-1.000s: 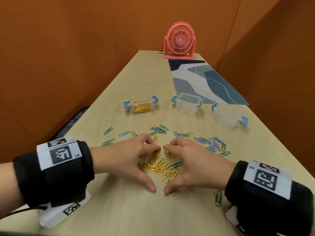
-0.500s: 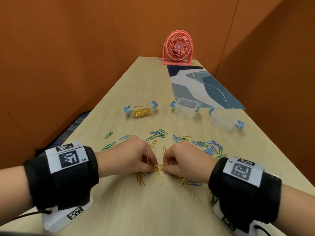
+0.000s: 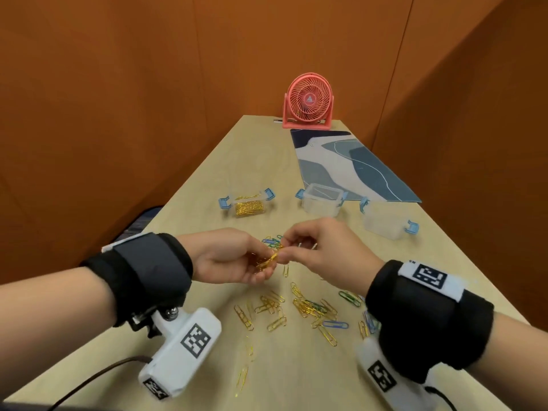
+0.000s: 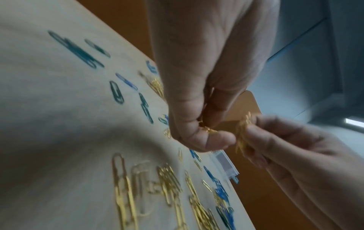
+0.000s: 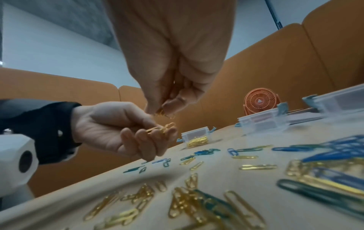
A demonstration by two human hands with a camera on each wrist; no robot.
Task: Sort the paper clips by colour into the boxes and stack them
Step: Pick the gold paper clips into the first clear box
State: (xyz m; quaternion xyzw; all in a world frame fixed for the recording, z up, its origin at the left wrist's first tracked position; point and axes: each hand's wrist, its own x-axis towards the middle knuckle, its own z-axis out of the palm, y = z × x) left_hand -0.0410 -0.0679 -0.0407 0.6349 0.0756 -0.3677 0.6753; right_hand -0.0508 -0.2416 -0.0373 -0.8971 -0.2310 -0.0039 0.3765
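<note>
Both hands are raised above the table, fingertips almost meeting. My left hand (image 3: pixel 262 264), turned palm up with curled fingers, holds a small bunch of gold paper clips (image 3: pixel 268 259). My right hand (image 3: pixel 286 250) pinches more gold clips (image 5: pixel 165 113) just above that bunch. In the left wrist view the left hand's thumb and fingers (image 4: pixel 214 138) close on gold clips (image 4: pixel 206 129). Loose gold, blue and green clips (image 3: pixel 305 308) lie scattered below the hands. Beyond them stand three clear boxes with blue latches. The left box (image 3: pixel 249 206) holds gold clips. The middle box (image 3: pixel 321 200) and right box (image 3: pixel 385 222) look empty.
A pink desk fan (image 3: pixel 308 103) stands at the table's far end, with a blue patterned mat (image 3: pixel 350 164) in front of it. Orange partition walls close in on both sides. More blue and green clips (image 3: pixel 271 241) lie behind the hands.
Both hands have lifted off the table with gold clips gathered from the pile. The left hand has turned palm up. The remaining clips lie spread out beneath.
</note>
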